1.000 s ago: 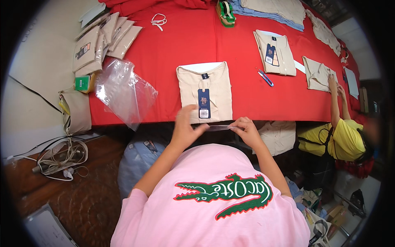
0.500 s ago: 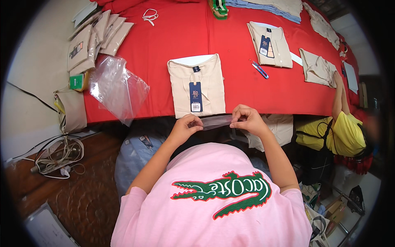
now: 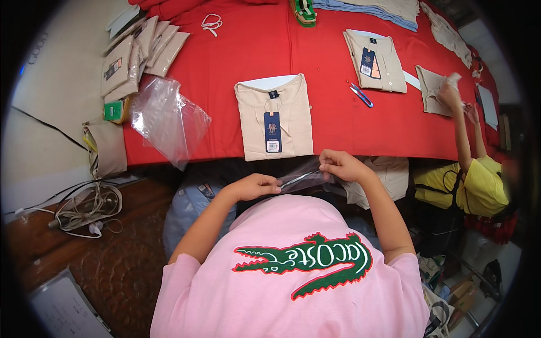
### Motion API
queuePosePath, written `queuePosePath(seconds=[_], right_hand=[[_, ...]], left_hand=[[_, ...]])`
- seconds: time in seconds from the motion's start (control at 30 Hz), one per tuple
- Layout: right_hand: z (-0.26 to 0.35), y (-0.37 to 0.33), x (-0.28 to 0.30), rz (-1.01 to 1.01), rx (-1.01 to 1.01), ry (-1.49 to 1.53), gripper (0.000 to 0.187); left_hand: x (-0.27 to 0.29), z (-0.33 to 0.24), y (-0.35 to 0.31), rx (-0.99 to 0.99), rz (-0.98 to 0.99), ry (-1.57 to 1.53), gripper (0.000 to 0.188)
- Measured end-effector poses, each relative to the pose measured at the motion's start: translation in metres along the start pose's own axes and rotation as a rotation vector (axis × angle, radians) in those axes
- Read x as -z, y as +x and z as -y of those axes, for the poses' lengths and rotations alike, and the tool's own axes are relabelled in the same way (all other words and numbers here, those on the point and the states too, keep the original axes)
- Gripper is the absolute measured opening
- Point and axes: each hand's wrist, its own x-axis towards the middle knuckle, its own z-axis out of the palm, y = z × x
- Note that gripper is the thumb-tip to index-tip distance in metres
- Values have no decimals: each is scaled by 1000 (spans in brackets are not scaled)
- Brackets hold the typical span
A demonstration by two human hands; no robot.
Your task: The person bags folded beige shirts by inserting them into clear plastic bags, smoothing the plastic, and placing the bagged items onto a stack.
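A clear plastic bag (image 3: pixel 301 179) stretches between my hands, just off the table's front edge. My left hand (image 3: pixel 256 187) pinches one end of it; my right hand (image 3: pixel 345 166) grips the other, a little higher. The bag's opening shows as a shiny slanting strip. Directly beyond my hands lies a folded beige shirt (image 3: pixel 248 127) on the red-covered table. A dark blue hang tag (image 3: pixel 273 130) rests on its front, and a white board edge shows at its neckline.
More clear bags (image 3: pixel 169 121) lie left, beside packed beige garments (image 3: pixel 119 67). Right are another folded shirt (image 3: pixel 389 59), blue thread snips (image 3: pixel 362 96) and a co-worker in yellow (image 3: pixel 479 188) handling beige cloth. A green tape dispenser (image 3: pixel 304 14) stands at the back; cables (image 3: pixel 90 208) hang at lower left.
Both hands have come down toward my body, the left one lower, so the bag now slants and its opening shows. The co-worker's hands have lifted part of the beige cloth.
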Motion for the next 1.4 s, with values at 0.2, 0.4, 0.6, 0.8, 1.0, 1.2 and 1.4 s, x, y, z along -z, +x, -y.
queuePosePath(seconds=[0.2,0.4,0.6,0.8,1.0,1.2,1.4], right_hand=[[-9,18,10,-254,5,-73,5],[21,59,15,-436,-76,44,5],[19,89,-16,-591,18,184,9],[-11,98,-33,-612,206,280,12],[-28,96,-42,-561,326,120,18],[-46,88,-35,-532,380,296,19],[-33,89,-34,-623,219,369,16]], left_hand=[[-4,17,34,-52,-466,107,31],[-3,8,30,-154,-678,239,28],[-10,11,16,-119,-913,377,15],[-13,21,-12,-174,-1202,525,7],[7,21,-25,-261,-1279,769,7],[31,12,-29,-284,-1246,791,7],[61,3,-16,-171,-1140,705,6]])
